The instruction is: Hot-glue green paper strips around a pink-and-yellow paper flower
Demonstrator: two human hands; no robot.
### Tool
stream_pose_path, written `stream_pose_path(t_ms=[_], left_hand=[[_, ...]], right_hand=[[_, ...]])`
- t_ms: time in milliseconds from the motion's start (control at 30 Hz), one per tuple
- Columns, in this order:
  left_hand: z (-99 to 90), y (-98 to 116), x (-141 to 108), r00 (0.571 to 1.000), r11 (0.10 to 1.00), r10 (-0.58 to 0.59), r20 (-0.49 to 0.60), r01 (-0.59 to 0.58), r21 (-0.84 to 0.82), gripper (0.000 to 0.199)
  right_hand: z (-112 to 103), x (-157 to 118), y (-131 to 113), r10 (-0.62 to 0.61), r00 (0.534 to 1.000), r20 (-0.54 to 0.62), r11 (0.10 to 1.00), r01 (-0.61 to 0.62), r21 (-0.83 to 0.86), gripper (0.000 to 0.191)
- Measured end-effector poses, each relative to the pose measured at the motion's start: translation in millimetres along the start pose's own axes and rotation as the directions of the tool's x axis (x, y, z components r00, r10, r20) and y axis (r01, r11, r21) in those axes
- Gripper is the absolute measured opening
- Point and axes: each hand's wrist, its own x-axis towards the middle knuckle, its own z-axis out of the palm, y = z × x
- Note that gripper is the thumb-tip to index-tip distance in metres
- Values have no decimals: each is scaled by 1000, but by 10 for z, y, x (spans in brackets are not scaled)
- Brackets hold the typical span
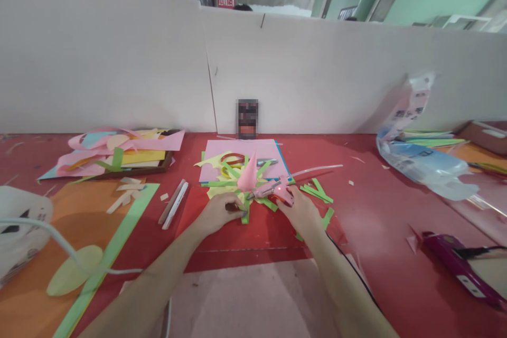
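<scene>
My right hand (299, 208) is wrapped round a pink hot glue gun (279, 188) with a small red light and a clear glue stick (317, 169) jutting from its back. Its nozzle points left, close to the base of a pink paper cone (248, 173). Green paper strips and pale yellow paper pieces spread out round the cone. With closed fingers, my left hand (224, 212) pinches a green paper strip (245, 215) in front of the cone. Behind the cone lie red-handled scissors (233, 158), partly covered by paper, on pink sheets (209, 147).
Loose green strips (319, 190) lie to the right. Two pens (174, 205) and a tray of coloured paper scraps (138, 156) are on the left. A plastic bag (428, 163) and a purple power strip (461, 266) sit at right. The gun's black cord (352, 269) runs beside my right arm.
</scene>
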Motion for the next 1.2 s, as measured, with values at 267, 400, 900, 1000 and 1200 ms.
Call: stream_pose_path(t_ms=[267, 400, 900, 1000, 1200], left_hand=[[15, -52, 9, 1000, 1000, 6, 7, -6, 1, 5], [17, -65, 6, 1000, 1000, -7, 14, 7, 3, 6], [2, -58, 7, 999, 1000, -8, 32, 8, 16, 7], [-4, -44, 5, 999, 1000, -15, 32, 14, 25, 8], [8, -16, 8, 999, 999, -39, -3, 39, -14, 12]], right_hand=[[-59, -21, 19, -33, 999, 1, 999, 33, 41, 35], [-106, -38, 6, -82, 997, -17, 995, 83, 58, 33], [-114, -44, 12, -128, 991, -25, 991, 129, 37, 33], [-105, -41, 46, -146, 989, -8, 987, 146, 65, 34], [-119, 1, 127, -117, 993, 3, 981, 115, 158, 32]])
